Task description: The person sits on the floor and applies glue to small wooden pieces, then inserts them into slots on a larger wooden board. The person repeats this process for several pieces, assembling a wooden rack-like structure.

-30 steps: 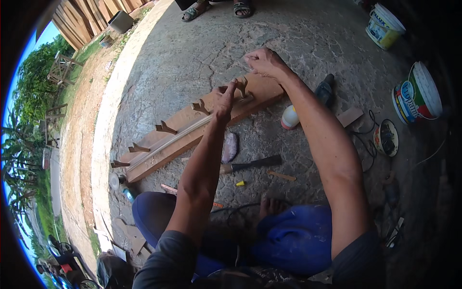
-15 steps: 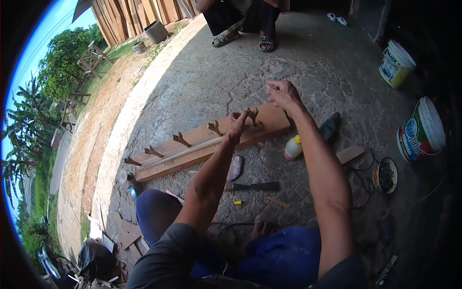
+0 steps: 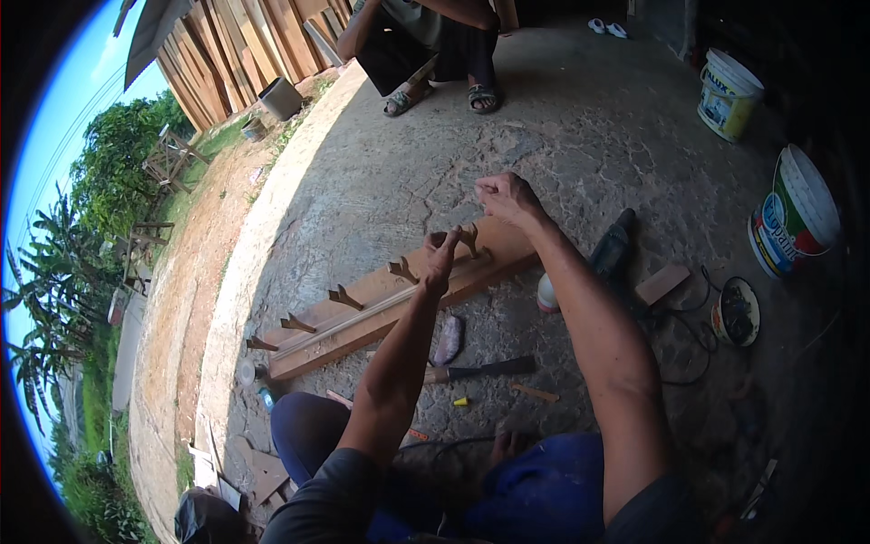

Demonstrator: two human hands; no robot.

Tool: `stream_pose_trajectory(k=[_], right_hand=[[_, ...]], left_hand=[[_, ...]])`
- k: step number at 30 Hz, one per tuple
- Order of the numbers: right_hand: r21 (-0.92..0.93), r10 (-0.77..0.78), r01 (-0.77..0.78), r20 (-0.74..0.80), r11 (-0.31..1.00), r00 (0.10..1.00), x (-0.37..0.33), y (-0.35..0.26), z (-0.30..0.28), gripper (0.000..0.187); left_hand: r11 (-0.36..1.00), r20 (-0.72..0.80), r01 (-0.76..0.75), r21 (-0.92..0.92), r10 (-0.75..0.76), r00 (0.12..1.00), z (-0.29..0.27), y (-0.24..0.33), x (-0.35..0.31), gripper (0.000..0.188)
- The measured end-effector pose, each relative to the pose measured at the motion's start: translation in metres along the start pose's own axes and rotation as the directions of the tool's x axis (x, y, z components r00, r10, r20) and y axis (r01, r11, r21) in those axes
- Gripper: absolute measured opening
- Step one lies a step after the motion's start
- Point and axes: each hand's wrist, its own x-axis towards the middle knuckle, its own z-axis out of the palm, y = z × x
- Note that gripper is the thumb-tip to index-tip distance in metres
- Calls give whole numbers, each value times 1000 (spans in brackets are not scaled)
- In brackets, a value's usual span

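A long wooden board [image 3: 362, 322] lies slanted on the concrete floor. Along it stands a row of forked wooden pegs [image 3: 343, 297], with a pale strip running beside them. My left hand [image 3: 439, 258] is closed at the peg [image 3: 468, 238] nearest the board's right end, its fingertips bunched close to the fork. Whatever it may hold is hidden. Just beyond that end, my right hand [image 3: 507, 196] is raised with fingers curled together. Anything inside its grip is too small to make out.
Right of the board lie a dark green power tool [image 3: 612, 247], a wood block [image 3: 662, 284] and a bowl [image 3: 735, 313]. A chisel-like tool [image 3: 480, 369] and a yellow cap [image 3: 461, 401] rest nearer me. Paint buckets [image 3: 729, 95] stand far right; another person [image 3: 435, 54] squats opposite.
The whole view has shifted, so the board sits lower in it. Both hands stay around the board's right end. The white bottle is now mostly behind my right forearm.
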Motion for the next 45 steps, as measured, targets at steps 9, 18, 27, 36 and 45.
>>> stream_pose_trajectory(k=[9, 18, 27, 36, 45], right_hand=[[-96, 27, -19, 85, 995, 996, 7, -7, 9, 29], [-86, -50, 49, -18, 995, 999, 9, -11, 16, 25], [455, 292, -251, -19, 854, 956, -1, -36, -23, 41], [525, 313, -230, -75, 819, 947, -6, -53, -27, 39], [470, 259, -236, 15, 851, 966, -1, -84, -13, 42]], left_hand=[[999, 42, -10, -35, 11, 999, -9, 8, -2, 58], [988, -115, -79, -132, 64, 991, -11, 13, -7, 44], [995, -135, -60, -77, 49, 990, 10, -39, -180, 32], [960, 83, -66, 274, 45, 995, 24, -49, -240, 44], [900, 164, -227, 372, 177, 970, 3, -20, -202, 43]])
